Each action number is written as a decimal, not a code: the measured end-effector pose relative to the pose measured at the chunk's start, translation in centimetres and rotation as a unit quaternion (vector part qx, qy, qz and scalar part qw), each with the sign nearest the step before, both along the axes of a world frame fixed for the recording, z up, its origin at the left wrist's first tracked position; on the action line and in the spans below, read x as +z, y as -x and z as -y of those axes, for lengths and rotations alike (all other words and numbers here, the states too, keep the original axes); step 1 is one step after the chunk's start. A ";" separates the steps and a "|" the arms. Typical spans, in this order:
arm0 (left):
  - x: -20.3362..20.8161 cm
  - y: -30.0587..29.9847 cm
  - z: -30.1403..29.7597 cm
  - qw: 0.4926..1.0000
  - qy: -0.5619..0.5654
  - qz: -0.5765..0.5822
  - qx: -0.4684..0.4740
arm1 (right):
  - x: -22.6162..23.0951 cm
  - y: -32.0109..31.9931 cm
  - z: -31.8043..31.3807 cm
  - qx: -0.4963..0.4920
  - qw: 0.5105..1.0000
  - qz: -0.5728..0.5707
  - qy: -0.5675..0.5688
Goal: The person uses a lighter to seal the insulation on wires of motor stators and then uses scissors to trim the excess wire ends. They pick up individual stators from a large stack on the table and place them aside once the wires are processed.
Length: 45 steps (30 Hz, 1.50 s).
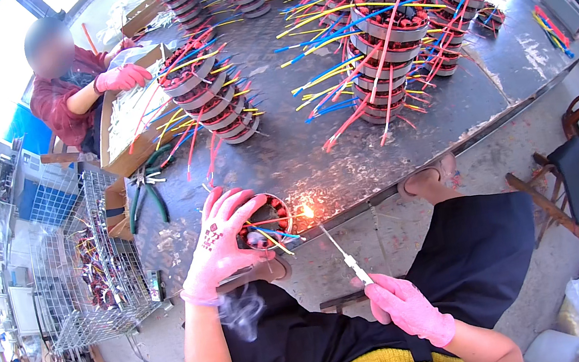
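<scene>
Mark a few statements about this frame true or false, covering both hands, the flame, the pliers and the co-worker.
1. The left hand holds a red-wound ring. True.
2. The right hand holds nothing. False: it holds a thin white-handled tool.
3. A small flame shows beside the red-wound ring. True.
4. The green-handled pliers lie inside the wire basket. False: they lie on the dark table.
5. The co-worker's visible glove is blue. False: it is pink.
6. Coloured wires stick out from the stacked rings. True.
</scene>
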<state>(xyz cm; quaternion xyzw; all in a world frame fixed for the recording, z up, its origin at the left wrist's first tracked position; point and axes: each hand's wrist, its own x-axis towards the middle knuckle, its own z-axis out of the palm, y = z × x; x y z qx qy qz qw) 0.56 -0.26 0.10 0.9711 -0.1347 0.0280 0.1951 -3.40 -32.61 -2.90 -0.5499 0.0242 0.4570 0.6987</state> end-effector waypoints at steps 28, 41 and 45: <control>-0.4 0.4 -0.1 1.000 -0.024 0.000 0.010 | 0.0 -0.2 0.1 0.021 0.999 0.027 0.021; -0.5 0.4 0.1 1.000 -0.020 0.005 0.022 | 0.2 -0.3 0.1 0.032 0.998 0.053 0.024; -0.4 0.2 0.3 1.000 -0.021 -0.001 0.019 | -0.5 -0.2 0.4 0.031 0.998 0.054 0.023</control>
